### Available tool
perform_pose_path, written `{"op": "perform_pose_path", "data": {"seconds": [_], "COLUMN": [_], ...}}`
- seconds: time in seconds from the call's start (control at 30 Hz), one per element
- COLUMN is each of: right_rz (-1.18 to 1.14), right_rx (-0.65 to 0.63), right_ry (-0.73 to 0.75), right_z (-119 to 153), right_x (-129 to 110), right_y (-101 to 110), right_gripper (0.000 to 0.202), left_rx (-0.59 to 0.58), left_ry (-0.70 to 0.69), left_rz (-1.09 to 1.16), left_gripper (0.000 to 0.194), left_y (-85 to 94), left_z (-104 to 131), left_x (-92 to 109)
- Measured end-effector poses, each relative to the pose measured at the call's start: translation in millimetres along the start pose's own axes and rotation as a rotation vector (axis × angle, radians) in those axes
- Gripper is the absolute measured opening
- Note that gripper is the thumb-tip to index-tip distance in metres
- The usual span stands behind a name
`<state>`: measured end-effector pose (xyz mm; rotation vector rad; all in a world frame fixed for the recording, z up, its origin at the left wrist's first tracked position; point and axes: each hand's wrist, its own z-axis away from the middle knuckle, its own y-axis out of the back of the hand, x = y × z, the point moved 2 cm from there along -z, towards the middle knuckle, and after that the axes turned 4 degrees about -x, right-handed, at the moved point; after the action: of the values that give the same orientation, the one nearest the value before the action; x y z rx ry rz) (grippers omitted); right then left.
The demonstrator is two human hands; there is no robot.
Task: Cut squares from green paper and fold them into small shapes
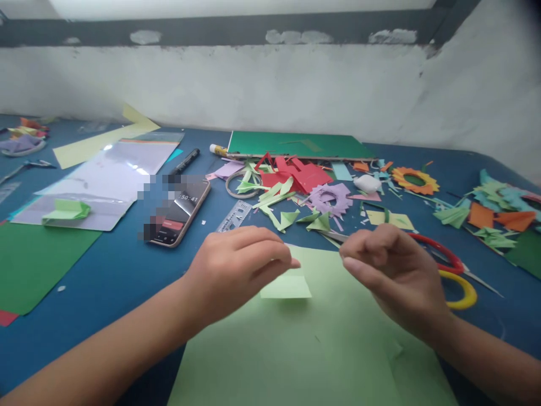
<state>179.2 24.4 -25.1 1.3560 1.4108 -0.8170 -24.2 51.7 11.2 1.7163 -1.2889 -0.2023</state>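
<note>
My left hand (243,262) hovers over the large light green sheet (313,344), its fingers pressed together and pointing right. Just below those fingertips is a small creased piece of pale green paper (287,286); its far edge is hidden by the hand, and I cannot tell whether the fingers grip it. To the right, my right hand (393,276) is raised with thumb and curled fingers closed, and nothing shows between them. Scissors with red (439,251) and yellow handles (462,293) lie partly behind that hand.
A phone (181,214), a ruler (234,216) and a black marker (185,163) lie left of centre. Behind the hands are red paper scraps (300,173), a purple paper ring (331,200) and an orange paper ring (415,180). A folded green piece (67,210) rests on plastic sleeves (101,175).
</note>
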Motion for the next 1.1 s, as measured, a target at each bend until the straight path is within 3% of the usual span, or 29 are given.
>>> {"op": "perform_pose_path", "data": {"seconds": [0.1,0.23,0.3,0.37,0.47,0.6,0.7,0.97,1.1], "right_rz": [0.269,0.516,0.606,0.667,0.697,0.712,0.698,0.438,0.247], "right_rx": [-0.087,-0.335,-0.414,-0.459,-0.485,-0.475,-0.473,-0.335,-0.242], "right_ry": [0.043,0.132,0.151,0.135,0.105,0.076,0.050,-0.293,-0.329], "right_z": [-5.0,-4.1,-3.1,-2.5,-1.8,-2.3,-4.7,-10.6,-11.9], "right_x": [6.6,8.8,10.3,12.9,16.1,18.1,17.7,9.9,10.4], "right_y": [2.0,-7.5,-12.0,-14.8,-17.5,-19.4,-19.3,-20.9,-22.8], "right_gripper": [0.019,0.013,0.012,0.026,0.041,0.027,0.021,0.019,0.019], "left_rx": [-0.248,-0.624,-0.708,-0.741,-0.733,-0.731,-0.702,-0.297,-0.295], "left_ry": [0.118,0.240,0.244,0.241,0.254,0.220,0.222,0.520,0.707], "left_rz": [-0.077,-0.134,-0.130,-0.136,-0.150,-0.118,-0.122,0.160,0.452], "left_gripper": [0.014,0.020,0.027,0.025,0.023,0.032,0.018,0.010,0.037], "left_y": [-6.8,-17.4,-20.8,-22.8,-23.0,-22.9,-26.0,-33.3,-38.6], "left_z": [-0.7,3.9,5.7,6.8,6.8,6.2,7.8,11.5,13.4], "left_x": [-8.3,-9.8,-7.2,-3.9,1.0,4.8,1.4,-6.1,-0.6]}}
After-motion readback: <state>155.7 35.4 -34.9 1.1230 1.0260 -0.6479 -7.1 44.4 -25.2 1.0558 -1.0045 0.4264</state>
